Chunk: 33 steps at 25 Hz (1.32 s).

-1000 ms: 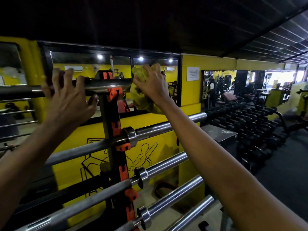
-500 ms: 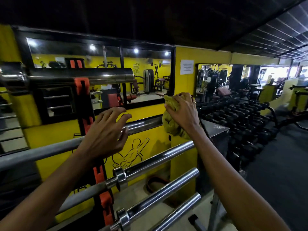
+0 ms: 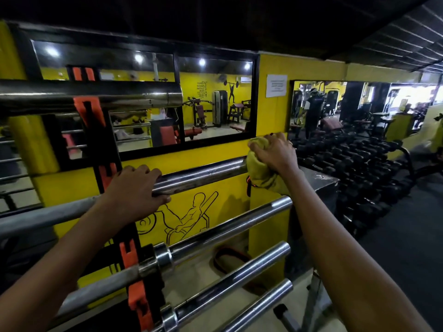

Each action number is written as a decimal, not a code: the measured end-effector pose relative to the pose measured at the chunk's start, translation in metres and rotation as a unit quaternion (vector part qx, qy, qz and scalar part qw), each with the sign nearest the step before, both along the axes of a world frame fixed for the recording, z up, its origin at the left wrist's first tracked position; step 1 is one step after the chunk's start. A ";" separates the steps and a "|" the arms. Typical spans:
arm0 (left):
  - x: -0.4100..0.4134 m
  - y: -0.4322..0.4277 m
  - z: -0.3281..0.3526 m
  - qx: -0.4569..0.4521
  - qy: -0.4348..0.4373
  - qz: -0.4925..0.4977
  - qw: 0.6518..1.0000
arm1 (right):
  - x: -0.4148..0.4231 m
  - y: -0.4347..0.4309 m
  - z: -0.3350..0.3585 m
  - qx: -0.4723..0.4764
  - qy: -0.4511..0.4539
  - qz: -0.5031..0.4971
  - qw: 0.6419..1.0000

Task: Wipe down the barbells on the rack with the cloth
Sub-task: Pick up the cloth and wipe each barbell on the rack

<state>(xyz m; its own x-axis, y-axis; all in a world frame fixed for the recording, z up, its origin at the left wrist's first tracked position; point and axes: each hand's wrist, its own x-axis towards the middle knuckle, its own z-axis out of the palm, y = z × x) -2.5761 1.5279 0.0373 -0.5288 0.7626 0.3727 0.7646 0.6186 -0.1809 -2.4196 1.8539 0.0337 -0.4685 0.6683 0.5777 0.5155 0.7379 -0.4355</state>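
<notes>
2 hands: L hand (image 3: 134,188) grips barbell (image 3: 203,172), R hand (image 3: 275,152) clamps cloth (image 3: 257,168) on its end.

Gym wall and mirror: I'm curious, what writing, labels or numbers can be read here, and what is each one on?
Nothing here can be read.
Paper notice on the yellow wall: several printed lines, too small to read.
Black lettering on a far wall seen in the mirror: reversed and blurred, unreadable.
Barbells, cloth and rack: no writing shows.
</notes>
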 end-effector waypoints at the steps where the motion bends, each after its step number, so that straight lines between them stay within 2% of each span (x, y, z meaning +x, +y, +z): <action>1: -0.001 0.000 0.000 0.005 -0.003 -0.002 1.000 | -0.002 -0.014 0.000 0.010 -0.013 0.016 1.000; 5: -0.001 0.001 -0.002 0.029 0.013 -0.010 0.999 | -0.028 -0.090 -0.029 0.112 0.036 0.122 0.986; 7: -0.002 -0.001 -0.002 0.043 0.008 -0.021 0.999 | -0.029 -0.087 -0.033 0.127 0.063 0.124 0.982; 11: -0.004 -0.001 -0.004 0.028 0.006 -0.020 0.999 | -0.009 -0.021 -0.025 0.045 0.112 0.038 0.992; 13: -0.003 -0.002 -0.003 0.033 -0.009 -0.024 0.999 | -0.007 -0.009 -0.024 0.015 0.103 0.010 0.994; 15: 0.000 -0.008 -0.002 0.134 -0.042 -0.068 0.988 | -0.011 -0.023 -0.022 0.015 0.096 0.004 0.995; 17: 0.008 -0.023 -0.007 0.277 -0.082 -0.105 0.952 | -0.021 -0.056 -0.024 0.036 0.106 0.037 0.993; 19: 0.017 -0.045 -0.023 0.337 -0.108 -0.135 0.926 | -0.035 -0.095 -0.036 0.078 0.113 0.108 0.985; 21: 0.017 -0.069 -0.038 0.304 -0.089 -0.153 0.936 | -0.041 -0.119 -0.048 0.119 0.097 0.174 0.973; 23: 0.007 -0.088 -0.041 0.253 -0.041 -0.134 0.957 | -0.040 -0.112 -0.045 0.125 0.106 0.193 0.967; 26: -0.001 -0.097 -0.041 0.230 -0.014 -0.097 0.968 | -0.036 -0.086 -0.030 0.000 0.180 0.129 0.975; 27: 0.000 -0.096 -0.044 0.222 -0.006 -0.089 0.971 | -0.037 -0.088 -0.029 -0.005 0.180 0.094 0.979; 29: 0.002 -0.092 -0.049 0.203 0.006 -0.068 0.977 | -0.047 -0.121 -0.032 0.050 0.142 0.087 0.985; 33: 0.007 -0.090 -0.048 0.212 0.011 -0.045 0.976 | -0.070 -0.204 -0.047 0.146 0.104 0.217 0.960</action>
